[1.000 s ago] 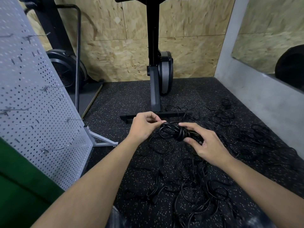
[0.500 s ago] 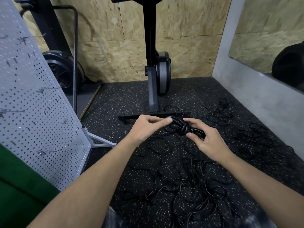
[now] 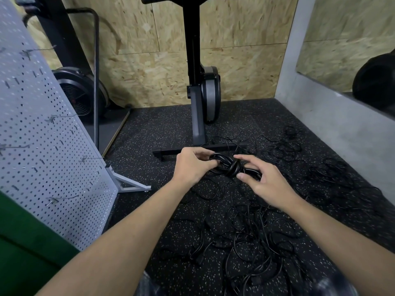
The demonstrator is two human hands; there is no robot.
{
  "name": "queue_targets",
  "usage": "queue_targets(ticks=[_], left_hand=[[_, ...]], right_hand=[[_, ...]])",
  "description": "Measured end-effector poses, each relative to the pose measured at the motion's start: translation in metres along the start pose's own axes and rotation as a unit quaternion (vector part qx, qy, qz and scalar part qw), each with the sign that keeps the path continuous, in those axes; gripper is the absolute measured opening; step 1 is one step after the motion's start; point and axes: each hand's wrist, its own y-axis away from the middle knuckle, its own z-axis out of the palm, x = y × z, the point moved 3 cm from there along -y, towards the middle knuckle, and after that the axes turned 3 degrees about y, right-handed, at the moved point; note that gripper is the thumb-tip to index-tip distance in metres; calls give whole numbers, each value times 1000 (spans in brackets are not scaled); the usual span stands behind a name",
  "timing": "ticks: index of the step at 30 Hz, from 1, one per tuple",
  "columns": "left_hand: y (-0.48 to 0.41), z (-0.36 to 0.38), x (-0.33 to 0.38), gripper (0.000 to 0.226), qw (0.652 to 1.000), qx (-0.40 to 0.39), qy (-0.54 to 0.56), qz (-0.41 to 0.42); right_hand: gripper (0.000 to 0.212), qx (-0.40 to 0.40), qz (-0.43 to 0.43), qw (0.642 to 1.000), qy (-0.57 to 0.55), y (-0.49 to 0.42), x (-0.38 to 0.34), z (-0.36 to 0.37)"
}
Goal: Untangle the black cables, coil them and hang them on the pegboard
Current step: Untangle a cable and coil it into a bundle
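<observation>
The left hand [image 3: 193, 165] had its fingers curled through one loop of a coiled bundle of glossy black cable [image 3: 226, 166]. The right hand [image 3: 265, 182] pinched the bundle's other end between thumb and fingers, probably to keep the turns from springing apart while the middle wrap was tightened. The bundle was held in the air above the loose tangle of thin black cables [image 3: 245, 236] on the speckled black rubber floor [image 3: 160, 135], and the white perforated metal pegboard [image 3: 42, 135] stood close on the left, handy for hanging.
</observation>
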Motion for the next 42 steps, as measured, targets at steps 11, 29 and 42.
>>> queue_targets(ticks=[11,29,42], left_hand=[[-1,5,-5,23,995,-15,77,-61],[2,9,-3,21,986,-32,137,-90],[1,9,-2,26,966,-59,221,-117]], right_hand=[[52,26,28,999,24,2,0,0],[52,63,39,997,26,5,-3,10],[50,28,56,997,-37,0,2,7]])
